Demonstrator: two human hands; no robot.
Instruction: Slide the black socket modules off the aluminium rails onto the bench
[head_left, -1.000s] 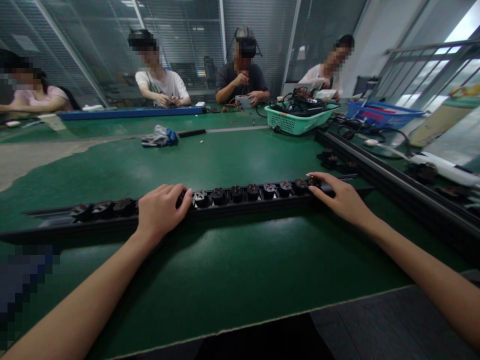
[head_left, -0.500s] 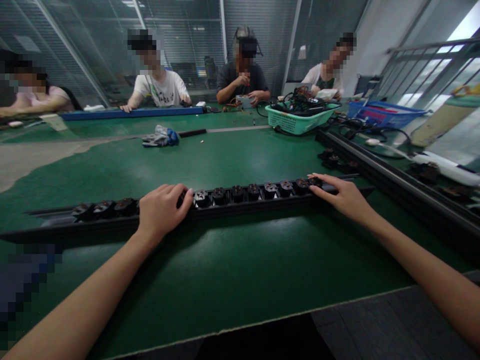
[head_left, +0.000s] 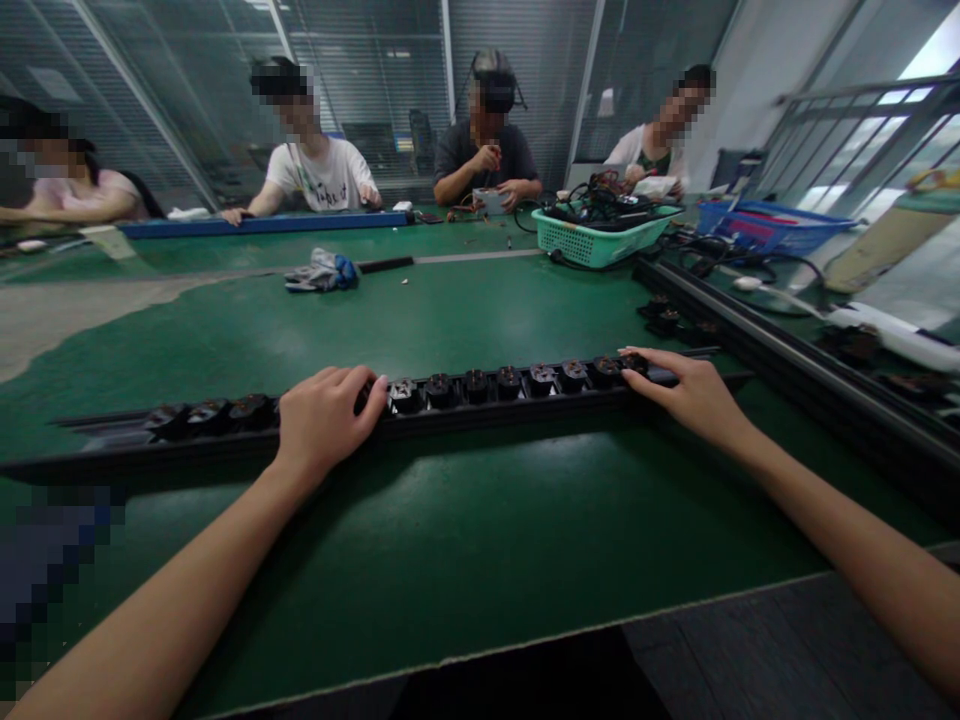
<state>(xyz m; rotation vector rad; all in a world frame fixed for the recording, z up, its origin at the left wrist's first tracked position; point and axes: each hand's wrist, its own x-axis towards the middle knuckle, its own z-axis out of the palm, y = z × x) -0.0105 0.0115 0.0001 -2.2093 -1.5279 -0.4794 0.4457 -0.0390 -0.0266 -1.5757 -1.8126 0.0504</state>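
A long black channel rail (head_left: 480, 412) lies across the green table in front of me, with a row of round black power socket modules (head_left: 475, 384) sitting in it. My left hand (head_left: 322, 418) is closed over the rail left of its middle, its thumb beside a socket. What lies under that palm is hidden. Toward the rail's right end, my right hand (head_left: 688, 392) pinches the last socket module (head_left: 636, 362) between thumb and fingers. Three more sockets (head_left: 204, 414) show in the rail to the left of my left hand.
Another black rail (head_left: 795, 360) runs along the right side, with loose sockets (head_left: 661, 318) beside it. Farther back are grey-blue gloves (head_left: 322, 271), a green basket (head_left: 592, 240) of cables and a blue basket (head_left: 772, 228). Several people sit across the table by a blue bar (head_left: 270, 226).
Both my hands keep their places on the rail and sockets, with hardly any shift. Across the table, one person's hand has slid slightly left along the blue bar.
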